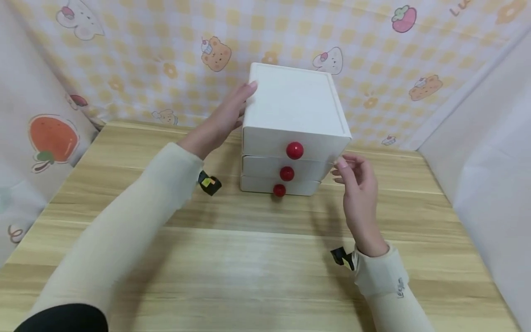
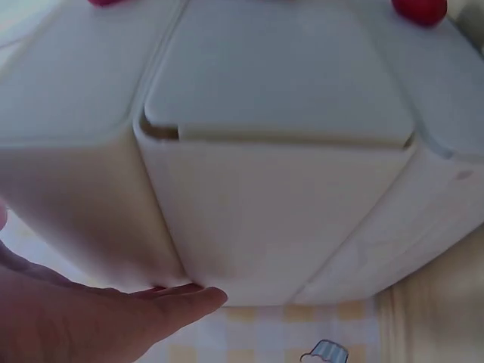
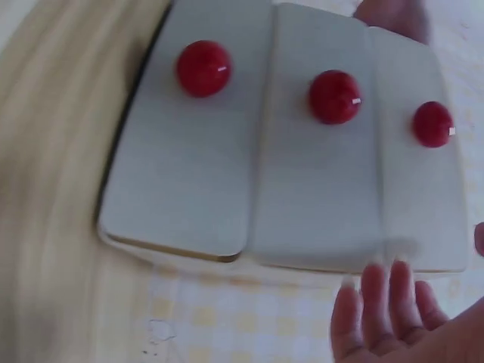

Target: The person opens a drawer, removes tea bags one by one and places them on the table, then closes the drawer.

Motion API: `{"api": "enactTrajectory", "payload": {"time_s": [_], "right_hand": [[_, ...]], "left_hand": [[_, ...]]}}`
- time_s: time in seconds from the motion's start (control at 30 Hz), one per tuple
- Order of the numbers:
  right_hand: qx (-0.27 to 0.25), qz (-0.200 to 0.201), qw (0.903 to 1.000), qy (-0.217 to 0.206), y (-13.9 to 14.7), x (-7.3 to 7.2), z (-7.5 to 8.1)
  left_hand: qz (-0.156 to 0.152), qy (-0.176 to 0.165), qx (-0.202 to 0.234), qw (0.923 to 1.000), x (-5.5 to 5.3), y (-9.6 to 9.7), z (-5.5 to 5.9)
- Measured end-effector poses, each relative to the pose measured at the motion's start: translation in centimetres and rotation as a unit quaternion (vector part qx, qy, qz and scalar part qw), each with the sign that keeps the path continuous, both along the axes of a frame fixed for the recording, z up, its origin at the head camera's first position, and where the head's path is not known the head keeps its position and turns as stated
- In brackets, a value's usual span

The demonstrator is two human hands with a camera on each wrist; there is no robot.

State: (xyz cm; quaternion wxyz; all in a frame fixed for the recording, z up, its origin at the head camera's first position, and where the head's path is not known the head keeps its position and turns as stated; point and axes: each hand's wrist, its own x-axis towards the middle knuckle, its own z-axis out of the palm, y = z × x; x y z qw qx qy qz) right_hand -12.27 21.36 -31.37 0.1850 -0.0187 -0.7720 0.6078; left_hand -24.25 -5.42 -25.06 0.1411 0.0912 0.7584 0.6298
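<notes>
Left hand, fingers extended, touches the drawer unit at nine o'clock; right hand, loosely bent, at four o'clock

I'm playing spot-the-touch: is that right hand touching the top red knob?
Apart. The head view shows bare white drawer front between the right hand and the top red knob.
</notes>
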Motion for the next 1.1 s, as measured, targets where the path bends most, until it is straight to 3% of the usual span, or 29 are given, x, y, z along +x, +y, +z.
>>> {"api": "enactTrajectory", "payload": {"time_s": [0.17, 0.37, 0.47, 0.6, 0.7, 0.87, 1.0, 1.1], "right_hand": [[-0.024, 0.062, 0.9968, -0.045, -0.3, 0.3, 1.1], [-0.010, 0.173, 0.9744, -0.143, -1.5, 0.2, 2.1], [-0.004, 0.196, 0.9664, -0.166, -2.5, 0.1, 2.4], [-0.017, 0.222, 0.9558, -0.192, -3.8, -0.5, 2.7], [-0.051, 0.240, 0.9438, -0.221, -4.9, -1.1, 2.6], [-0.139, 0.258, 0.9243, -0.245, -6.3, -1.6, 2.3], [-0.239, 0.259, 0.9067, -0.231, -7.2, -1.7, 2.1], [-0.294, 0.249, 0.8988, -0.210, -7.6, -1.6, 1.8]], "left_hand": [[0.001, -0.022, 0.001, 0.9998, -1.9, 0.8, 0.9], [0.003, -0.051, -0.009, 0.9987, -3.4, 1.4, 1.4], [-0.003, -0.058, 0.002, 0.9983, -3.8, 1.5, 0.6], [-0.003, -0.029, 0.033, 0.9990, -4.2, 1.7, -1.0], [0.010, 0.002, 0.060, 0.9981, -4.2, 1.9, -2.1], [0.023, 0.011, 0.083, 0.9962, -4.2, 2.1, -3.1], [0.029, 0.020, 0.098, 0.9946, -4.1, 2.1, -3.2], [0.026, 0.026, 0.105, 0.9938, -4.1, 2.0, -3.3]]}}
